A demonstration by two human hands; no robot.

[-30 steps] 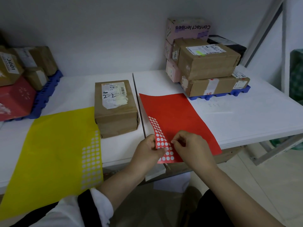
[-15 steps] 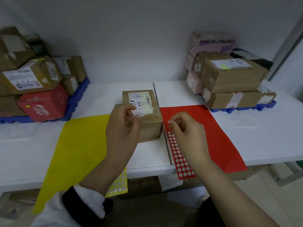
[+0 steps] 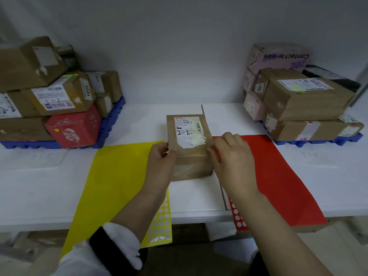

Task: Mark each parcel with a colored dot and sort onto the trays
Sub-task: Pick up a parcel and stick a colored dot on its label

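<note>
Parcel (image 3: 189, 140) between the two hands, long axis pointing away; left hand (image 3: 159, 162) grips its left edge, right hand (image 3: 233, 160) bunched at right edge, I cannot tell its hold

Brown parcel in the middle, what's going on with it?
A person steadies the brown parcel on the white table: left hand grips its left edge, right hand touches its right edge with curled fingers; any dot there is hidden. A yellow sheet and red sheet flank it; other parcels fill blue trays.
</note>
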